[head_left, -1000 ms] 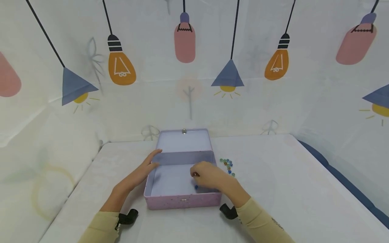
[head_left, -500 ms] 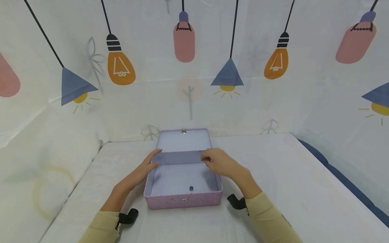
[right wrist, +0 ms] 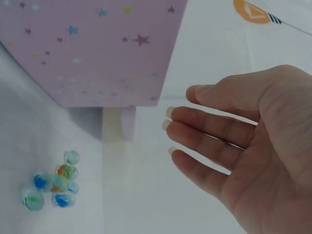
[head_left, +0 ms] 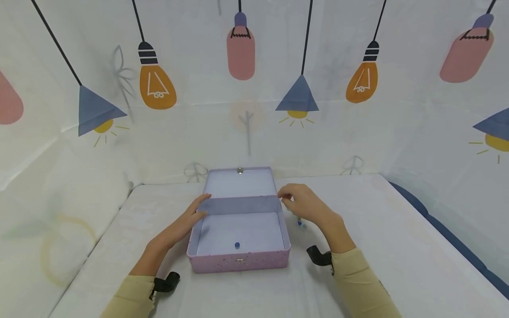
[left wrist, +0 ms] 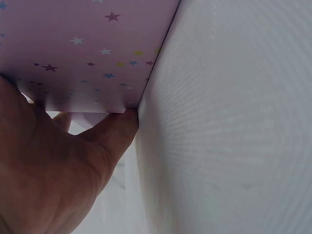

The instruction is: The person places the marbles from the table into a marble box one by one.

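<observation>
1. Head view: a lidded pink tin box (head_left: 238, 263) stands on the white-covered table (head_left: 405, 238), its lid (head_left: 240, 183) swung back and a small metal clasp (head_left: 240, 170) at the lid's far edge. Inside, a single blue glass marble (head_left: 237, 245) lies on the floor near the front wall. Outside, just beyond the right wall, a cluster of glass marbles (head_left: 300, 222) rests on the table, partly hidden by the right hand (head_left: 305, 204). That hand hovers by the box's back right corner. The left hand (head_left: 180, 226) lies along the left wall, fingers extended, steadying it by the look of things.

2. Left wrist view: the left hand's thumb or a finger, hard to say which, touches the box's corner close to the table; the star-printed outer wall (left wrist: 92, 53) fills the upper left. The hand seems to rest there rather than clench, though its other fingers are mostly hidden.

3. Right wrist view: the right hand is released, its fingers loosely extended with nothing between them, and a gap shows between fingertips and box. Several clear marbles with coloured swirls sit together below the box, untouched.

4. Progress, as a judgement: the lid is open, one marble is in, several are out, so the marbles remain divided; which way they are passing cannot be told.
</observation>
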A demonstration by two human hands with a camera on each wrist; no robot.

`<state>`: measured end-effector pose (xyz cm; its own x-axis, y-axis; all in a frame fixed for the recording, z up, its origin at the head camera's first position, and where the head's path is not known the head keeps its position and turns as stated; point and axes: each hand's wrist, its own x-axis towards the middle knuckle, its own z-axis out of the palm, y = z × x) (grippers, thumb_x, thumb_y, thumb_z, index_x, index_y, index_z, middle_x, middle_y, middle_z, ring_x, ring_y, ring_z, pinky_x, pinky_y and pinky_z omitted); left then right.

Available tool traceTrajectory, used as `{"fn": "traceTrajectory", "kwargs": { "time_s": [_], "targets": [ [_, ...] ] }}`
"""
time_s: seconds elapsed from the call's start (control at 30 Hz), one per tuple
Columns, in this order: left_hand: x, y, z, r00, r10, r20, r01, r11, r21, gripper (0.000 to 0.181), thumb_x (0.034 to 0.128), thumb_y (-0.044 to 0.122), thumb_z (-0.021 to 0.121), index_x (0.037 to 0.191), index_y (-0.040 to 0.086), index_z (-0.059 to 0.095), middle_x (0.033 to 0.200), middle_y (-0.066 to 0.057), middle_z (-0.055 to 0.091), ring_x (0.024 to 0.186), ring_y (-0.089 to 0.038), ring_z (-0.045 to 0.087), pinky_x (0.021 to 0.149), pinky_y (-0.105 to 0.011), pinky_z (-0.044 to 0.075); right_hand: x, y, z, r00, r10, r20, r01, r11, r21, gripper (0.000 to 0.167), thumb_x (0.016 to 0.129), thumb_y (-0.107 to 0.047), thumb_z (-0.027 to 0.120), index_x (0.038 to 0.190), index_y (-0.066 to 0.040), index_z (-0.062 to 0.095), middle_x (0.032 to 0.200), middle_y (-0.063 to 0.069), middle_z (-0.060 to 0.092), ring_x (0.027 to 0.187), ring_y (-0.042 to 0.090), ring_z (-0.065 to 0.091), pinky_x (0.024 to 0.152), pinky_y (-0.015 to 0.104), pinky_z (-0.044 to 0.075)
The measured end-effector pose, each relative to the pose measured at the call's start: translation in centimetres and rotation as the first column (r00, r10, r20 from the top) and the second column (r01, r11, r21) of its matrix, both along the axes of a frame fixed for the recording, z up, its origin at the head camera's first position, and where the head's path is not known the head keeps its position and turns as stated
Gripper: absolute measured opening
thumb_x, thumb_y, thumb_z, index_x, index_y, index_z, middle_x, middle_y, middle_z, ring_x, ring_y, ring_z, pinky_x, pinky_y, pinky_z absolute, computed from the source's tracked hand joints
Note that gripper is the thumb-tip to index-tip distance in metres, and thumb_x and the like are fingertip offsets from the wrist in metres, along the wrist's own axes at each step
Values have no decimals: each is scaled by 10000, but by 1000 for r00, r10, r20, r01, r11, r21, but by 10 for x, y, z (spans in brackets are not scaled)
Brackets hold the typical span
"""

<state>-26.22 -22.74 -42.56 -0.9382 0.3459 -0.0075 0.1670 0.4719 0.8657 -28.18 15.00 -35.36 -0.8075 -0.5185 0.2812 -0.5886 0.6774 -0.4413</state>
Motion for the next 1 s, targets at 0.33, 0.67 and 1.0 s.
{"fn": "traceTrajectory", "kwargs": {
  "time_s": [0.33,0.67,1.0],
  "targets": [
    [0,0,1,1000,2,-14,-2,1000,-12,580,1065,303,383,1589,307,134,1690,-56,-6,1559,-346,-58,1180,-707,45,-6,17,-1,998,-54,45,53,998,23,199,922,-44,580,1071,-29,711,954,70,713,869,181,619,791,378,534],
    [-1,-1,0,1000,-5,-19,4,1000,-11,576,1065,317,384,1587,318,139,1690,-46,3,1560,-339,-54,1181,-706,48,-15,28,-11,984,-138,115,129,988,89,219,913,-59,581,1087,-30,712,975,105,707,858,208,615,749,375,539],
    [0,-1,1,1000,-2,-3,2,1000,-1,578,1067,317,383,1588,317,133,1690,-40,0,1560,-334,-61,1181,-705,45,-22,39,-24,968,-184,169,162,977,136,244,890,-49,583,1093,-6,712,1003,135,712,883,231,628,751,402,544]
  ]
}}
